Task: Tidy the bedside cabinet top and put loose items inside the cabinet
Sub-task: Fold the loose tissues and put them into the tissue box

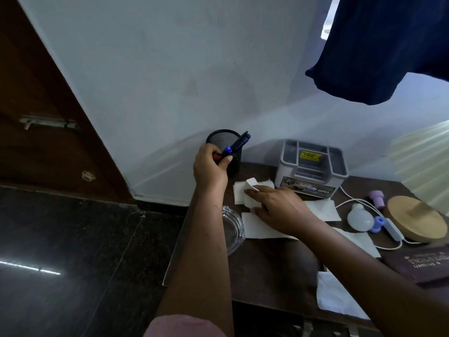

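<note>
Dark blue cloth (379, 49) hangs across upper right, before pale wall; brown wooden door (36, 105) with bolt at far left; dark wood cabinet top (267, 263) fills lower right, corner set against wall; grey desk organiser (313, 166) with OPEL label stands at back, compartments open upward; round wooden lamp base (415, 217) at right edge, white cable (388, 246) looping beside it; loose paper sheets (257, 229) lie scattered mid-top, overlapping, one more near front edge; right hand (274, 205) rests over them, fingertips pinching turned-up corner of rearmost sheet (240, 193); left hand (210, 166) curled round lower ends of pens (239, 142) at mouth of black mesh pen cup (220, 139), which stands in back-left corner touching wall; pens lean right out of the cup, blue caps up; clear glass ashtray (232, 229) at left edge, partly behind left forearm; white light bulb (359, 217) lies on its side just beside lamp base; small blue spool (377, 223) touches bulb; small lilac spool (375, 197) behind it
</note>
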`<action>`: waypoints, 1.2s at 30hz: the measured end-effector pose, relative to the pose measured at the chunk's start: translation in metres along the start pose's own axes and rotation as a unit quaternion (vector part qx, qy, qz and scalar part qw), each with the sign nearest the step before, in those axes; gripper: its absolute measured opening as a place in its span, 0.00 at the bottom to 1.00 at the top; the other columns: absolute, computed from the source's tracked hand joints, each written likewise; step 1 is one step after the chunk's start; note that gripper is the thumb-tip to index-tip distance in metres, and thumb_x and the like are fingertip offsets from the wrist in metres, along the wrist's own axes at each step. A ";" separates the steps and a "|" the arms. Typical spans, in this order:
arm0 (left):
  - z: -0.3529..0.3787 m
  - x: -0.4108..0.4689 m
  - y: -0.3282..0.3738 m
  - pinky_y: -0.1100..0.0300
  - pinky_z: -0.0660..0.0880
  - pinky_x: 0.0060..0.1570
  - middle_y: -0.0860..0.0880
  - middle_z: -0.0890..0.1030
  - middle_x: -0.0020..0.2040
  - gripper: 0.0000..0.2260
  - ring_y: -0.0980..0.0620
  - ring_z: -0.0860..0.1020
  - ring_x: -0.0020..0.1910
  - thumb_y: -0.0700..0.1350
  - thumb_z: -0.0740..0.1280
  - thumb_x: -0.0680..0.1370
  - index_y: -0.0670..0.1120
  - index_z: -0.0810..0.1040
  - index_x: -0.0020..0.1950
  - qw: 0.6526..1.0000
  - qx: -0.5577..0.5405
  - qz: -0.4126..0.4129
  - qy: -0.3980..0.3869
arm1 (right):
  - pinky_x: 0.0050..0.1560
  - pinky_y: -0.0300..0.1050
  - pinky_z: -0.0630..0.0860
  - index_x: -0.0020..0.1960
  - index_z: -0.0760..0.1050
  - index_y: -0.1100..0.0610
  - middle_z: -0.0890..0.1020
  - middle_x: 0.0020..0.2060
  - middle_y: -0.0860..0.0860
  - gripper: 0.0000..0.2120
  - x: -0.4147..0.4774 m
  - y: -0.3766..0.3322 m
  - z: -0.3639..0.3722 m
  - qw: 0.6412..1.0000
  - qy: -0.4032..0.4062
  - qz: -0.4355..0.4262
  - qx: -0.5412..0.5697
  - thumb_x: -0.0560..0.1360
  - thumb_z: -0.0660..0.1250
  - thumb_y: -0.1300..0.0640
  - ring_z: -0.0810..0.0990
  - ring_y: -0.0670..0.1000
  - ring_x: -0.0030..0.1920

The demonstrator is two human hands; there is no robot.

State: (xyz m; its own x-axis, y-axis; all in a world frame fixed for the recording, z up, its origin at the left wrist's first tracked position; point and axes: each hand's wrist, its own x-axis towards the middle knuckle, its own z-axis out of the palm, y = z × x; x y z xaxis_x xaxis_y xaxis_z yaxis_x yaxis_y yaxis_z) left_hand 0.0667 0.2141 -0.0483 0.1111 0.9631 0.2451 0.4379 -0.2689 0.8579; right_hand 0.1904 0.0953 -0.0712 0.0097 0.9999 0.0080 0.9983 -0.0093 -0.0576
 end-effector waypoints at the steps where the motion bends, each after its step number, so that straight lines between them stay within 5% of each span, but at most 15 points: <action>1: 0.001 0.000 0.001 0.59 0.70 0.45 0.44 0.78 0.52 0.10 0.49 0.75 0.49 0.44 0.71 0.73 0.41 0.75 0.50 1.000 0.004 -0.003 -0.007 | 0.56 0.47 0.73 0.74 0.60 0.47 0.66 0.73 0.47 0.26 -0.004 0.001 -0.001 1.000 0.007 -0.002 0.005 0.78 0.58 0.45 0.77 0.53 0.61; 10: -0.003 0.011 0.008 0.56 0.72 0.49 0.46 0.76 0.56 0.10 0.49 0.74 0.50 0.45 0.72 0.72 0.42 0.76 0.49 0.997 0.044 -0.020 -0.060 | 0.51 0.47 0.78 0.73 0.60 0.47 0.67 0.70 0.48 0.27 -0.001 0.004 -0.018 0.988 0.067 0.036 0.135 0.76 0.63 0.49 0.81 0.49 0.50; 14: -0.002 0.014 0.010 0.57 0.73 0.48 0.46 0.75 0.57 0.10 0.51 0.73 0.47 0.45 0.73 0.71 0.44 0.76 0.48 0.996 0.049 -0.033 -0.071 | 0.56 0.48 0.77 0.74 0.57 0.49 0.63 0.73 0.47 0.32 0.004 0.006 -0.017 0.994 0.027 0.041 0.102 0.75 0.66 0.52 0.76 0.54 0.60; 18: -0.006 0.018 0.016 0.57 0.73 0.57 0.46 0.73 0.61 0.15 0.46 0.75 0.57 0.41 0.76 0.67 0.45 0.77 0.50 0.994 0.051 -0.052 -0.081 | 0.63 0.47 0.73 0.75 0.56 0.49 0.62 0.74 0.48 0.32 -0.001 0.010 -0.010 0.996 -0.024 0.051 0.073 0.75 0.66 0.54 0.71 0.54 0.66; 21: -0.015 0.021 0.031 0.59 0.67 0.56 0.47 0.69 0.66 0.21 0.46 0.69 0.65 0.39 0.77 0.65 0.46 0.76 0.55 0.993 0.064 -0.039 -0.086 | 0.61 0.46 0.73 0.75 0.57 0.48 0.62 0.74 0.47 0.31 -0.009 0.015 -0.009 0.995 -0.017 0.056 0.080 0.76 0.65 0.55 0.71 0.53 0.66; 25: -0.031 0.025 0.060 0.45 0.62 0.69 0.48 0.55 0.75 0.35 0.44 0.53 0.74 0.46 0.79 0.63 0.52 0.68 0.66 0.966 0.175 -0.006 -0.190 | 0.61 0.45 0.73 0.74 0.59 0.48 0.64 0.73 0.48 0.30 -0.014 0.017 -0.008 0.994 0.002 0.061 0.091 0.76 0.65 0.58 0.72 0.53 0.65; 28: -0.034 0.019 0.079 0.40 0.56 0.71 0.49 0.48 0.77 0.35 0.45 0.46 0.76 0.46 0.78 0.65 0.54 0.65 0.67 0.953 0.217 0.033 -0.208 | 0.59 0.44 0.74 0.73 0.62 0.50 0.67 0.71 0.50 0.28 -0.017 0.015 -0.009 0.991 0.045 0.068 0.107 0.76 0.62 0.64 0.74 0.54 0.63; 33: -0.041 0.013 0.100 0.48 0.63 0.68 0.47 0.63 0.71 0.23 0.45 0.61 0.71 0.45 0.72 0.68 0.52 0.72 0.61 0.984 0.137 0.078 -0.088 | 0.58 0.42 0.72 0.71 0.67 0.53 0.73 0.67 0.54 0.28 -0.020 0.011 -0.043 0.958 0.143 0.123 0.216 0.73 0.69 0.63 0.76 0.52 0.59; 36: -0.051 -0.005 0.111 0.54 0.71 0.59 0.44 0.73 0.58 0.13 0.44 0.73 0.59 0.48 0.70 0.71 0.46 0.75 0.54 1.000 -0.001 0.000 -0.025 | 0.55 0.42 0.77 0.69 0.70 0.55 0.75 0.62 0.55 0.27 -0.038 0.003 -0.079 0.894 0.198 0.163 0.367 0.71 0.71 0.64 0.78 0.50 0.54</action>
State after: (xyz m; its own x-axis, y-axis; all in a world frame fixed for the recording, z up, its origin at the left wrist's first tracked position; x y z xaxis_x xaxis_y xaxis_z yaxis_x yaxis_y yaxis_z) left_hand 0.0690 0.1792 0.0689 0.1545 0.9627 0.2220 0.4359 -0.2680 0.8592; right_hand 0.1977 0.0565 0.0075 0.4582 0.8624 0.2151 0.6335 -0.1471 -0.7596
